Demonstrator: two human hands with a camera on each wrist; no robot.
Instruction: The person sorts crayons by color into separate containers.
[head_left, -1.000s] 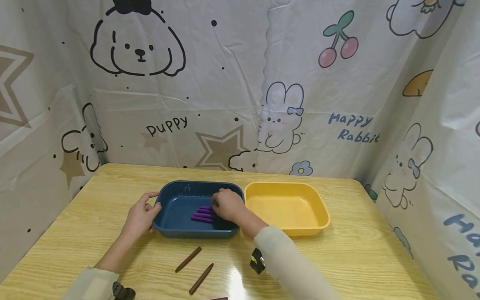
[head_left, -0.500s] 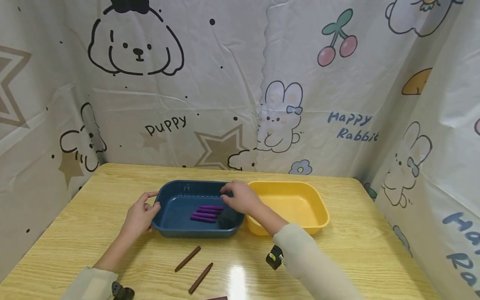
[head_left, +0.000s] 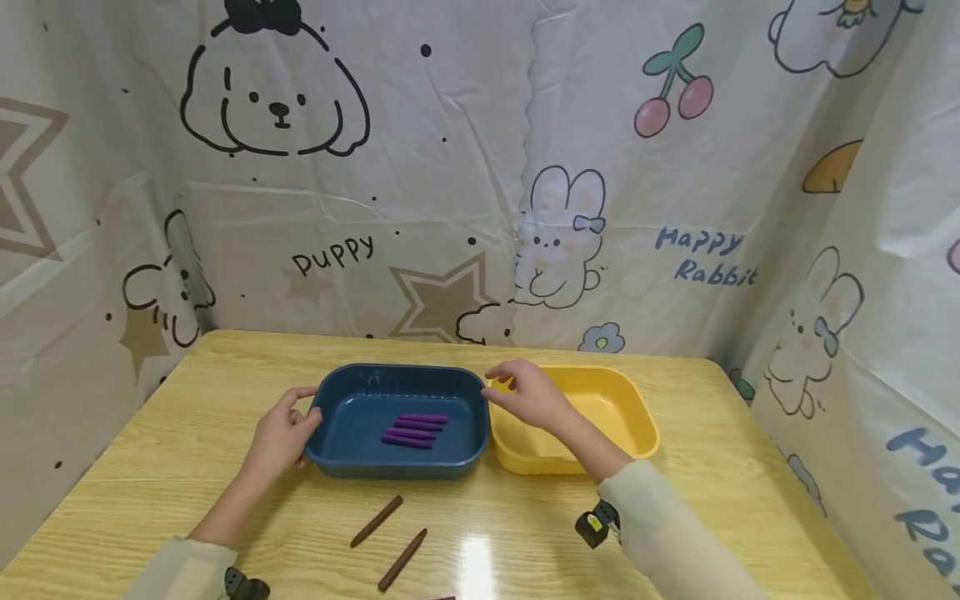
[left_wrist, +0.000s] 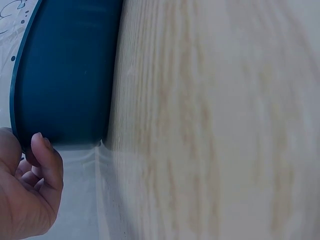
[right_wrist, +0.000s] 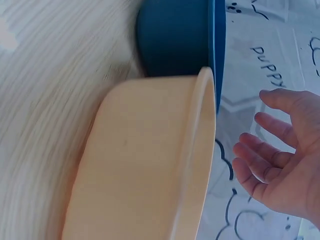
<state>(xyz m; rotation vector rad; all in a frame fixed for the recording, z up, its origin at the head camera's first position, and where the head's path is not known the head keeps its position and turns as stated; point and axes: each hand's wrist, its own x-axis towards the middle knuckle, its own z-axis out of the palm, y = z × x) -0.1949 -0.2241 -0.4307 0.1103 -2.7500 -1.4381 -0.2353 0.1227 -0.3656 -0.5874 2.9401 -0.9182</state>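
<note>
A dark blue plastic bin (head_left: 352, 462) stands on the table, with several purple crayons (head_left: 414, 432) lying side by side inside it. My left hand (head_left: 279, 433) grips the bin's left rim between thumb and fingers; the left wrist view shows the fingertips at the bin's corner (left_wrist: 60, 75). Beside the blue bin is a yellow bin (head_left: 637, 417), with nothing in the part that shows. My right hand (head_left: 528, 393) hovers over its left side, close to where the two rims meet. Its fingers are relaxed and hold nothing, as the right wrist view (right_wrist: 280, 150) shows.
Two brown crayons (head_left: 377, 521) lie on the wooden table (head_left: 247, 533) in front of the blue bin. The tip of another dark stick shows at the bottom edge. A printed cloth (head_left: 420, 167) hangs behind the table and along both sides.
My right hand has lifted out of the blue bin and moved right, over the yellow bin, leaving the purple crayons behind. The left hand has stayed on the rim.
</note>
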